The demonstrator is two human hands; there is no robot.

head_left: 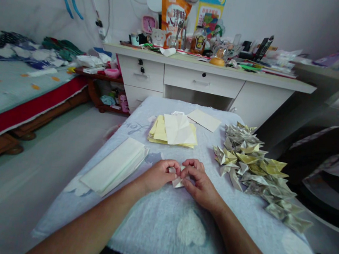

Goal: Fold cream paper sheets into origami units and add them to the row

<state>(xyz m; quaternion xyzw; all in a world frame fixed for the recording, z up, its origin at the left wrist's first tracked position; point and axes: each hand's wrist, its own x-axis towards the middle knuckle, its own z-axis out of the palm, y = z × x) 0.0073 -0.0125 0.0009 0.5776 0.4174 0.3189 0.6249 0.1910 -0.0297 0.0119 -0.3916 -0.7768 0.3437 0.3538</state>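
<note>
A small piece of folded white paper (178, 182) sits between my two hands, low over the cloth-covered table. My left hand (163, 172) pinches its left side with thumb and fingertips. From the right, my right hand (198, 183) grips the same paper, fingers bent and thumb below. Much of the paper is hidden behind the fingers. Just beyond the hands lies a stack of yellow paper (158, 130), with a creased white sheet (179, 130) on top. To the left is a stack of long white paper (116, 166).
Rows of folded paper pieces (253, 165) cover the table's right side. A flat pale sheet (204, 120) lies at the far edge. Beyond stands a cluttered white desk (203, 81); a bed (30, 96) is at left, a washing machine (337, 157) at right.
</note>
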